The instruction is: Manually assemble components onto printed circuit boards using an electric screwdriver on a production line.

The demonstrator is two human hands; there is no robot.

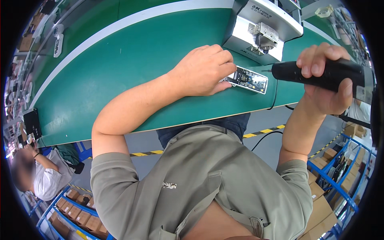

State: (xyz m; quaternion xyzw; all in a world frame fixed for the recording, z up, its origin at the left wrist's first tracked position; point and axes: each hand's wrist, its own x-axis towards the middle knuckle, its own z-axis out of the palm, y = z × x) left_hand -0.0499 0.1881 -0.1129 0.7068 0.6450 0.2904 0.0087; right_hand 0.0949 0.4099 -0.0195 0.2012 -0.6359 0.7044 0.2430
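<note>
My left hand [208, 72] is closed on the left end of a small oblong electronic device [252, 79] lying on the green bench top. The device has a pale frame and a dark circuit board showing on its upper face; its left end is hidden under my fingers. In my right hand [326, 78] is a black electric screwdriver [316, 74], held level above the bench. Its thin bit points left toward the device and stands apart from it.
A silver screw feeder [260, 34] stands behind the device on the green bench [140, 64]. A black cable [276, 94] runs over the bench's near edge. Another person [46, 174] sits at the far left. Blue racks with cardboard boxes [82, 216] stand on both sides.
</note>
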